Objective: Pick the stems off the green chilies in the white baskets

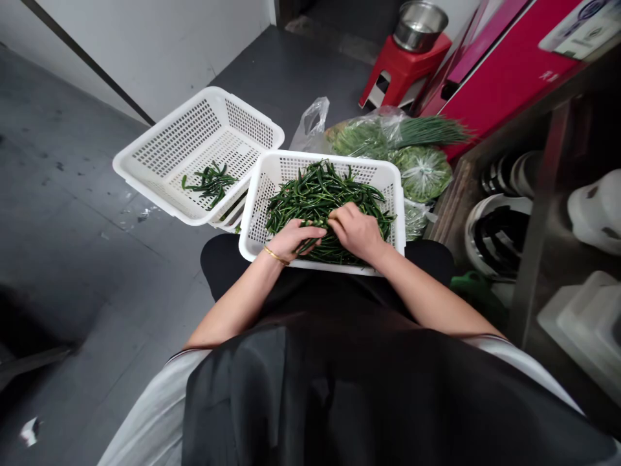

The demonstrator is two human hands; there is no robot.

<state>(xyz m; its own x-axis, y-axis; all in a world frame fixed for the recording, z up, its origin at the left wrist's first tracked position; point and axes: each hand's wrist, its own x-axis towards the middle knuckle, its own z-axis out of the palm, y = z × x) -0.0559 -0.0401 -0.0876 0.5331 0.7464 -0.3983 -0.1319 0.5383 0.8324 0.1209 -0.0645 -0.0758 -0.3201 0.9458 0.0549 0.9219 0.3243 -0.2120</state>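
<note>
A white plastic basket (250, 226) rests on my lap, heaped with slim green chili peppers (315, 188). Over the front part of the heap, my left hand (297, 238) is closed around a few chili peppers, their ends pointing right. My right hand (356, 230) meets them at that end, thumb and fingers pinched together; what lies in the pinch is too small to make out. To the left, a second white basket (169, 145) holds a small pile of green chili peppers (213, 181).
Beyond the lap basket lie plastic-bagged greens (420, 171) and a bundle of thin green stalks (429, 131). A red stool (405, 71) carries a steel pot (420, 27). Shelving with a white bucket (499, 233) stands close on my right. Grey floor (97, 220) spreads left.
</note>
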